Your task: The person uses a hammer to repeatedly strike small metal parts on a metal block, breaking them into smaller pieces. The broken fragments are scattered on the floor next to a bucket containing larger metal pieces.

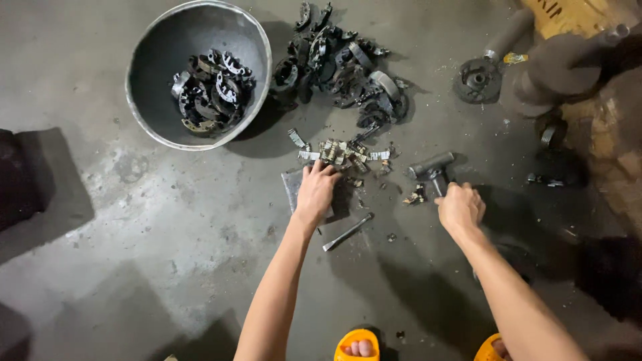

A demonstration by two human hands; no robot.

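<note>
My right hand (460, 206) is closed around the handle of a grey metal hammer (431, 165), whose head rests on the concrete floor. My left hand (315, 189) reaches forward, palm down, fingers touching a small heap of broken lining strips (341, 153) beside a flat grey metal plate (292, 182). Whether its fingers pinch a piece I cannot tell. A thin metal rod (348, 231) lies on the floor between my two arms.
A large round metal basin (151, 40) at the top left holds several curved brake shoes. A loose pile of more brake shoes (341, 60) lies behind the strips. Heavy metal parts (535, 67) stand at the top right. Orange sandals (358, 342) show below.
</note>
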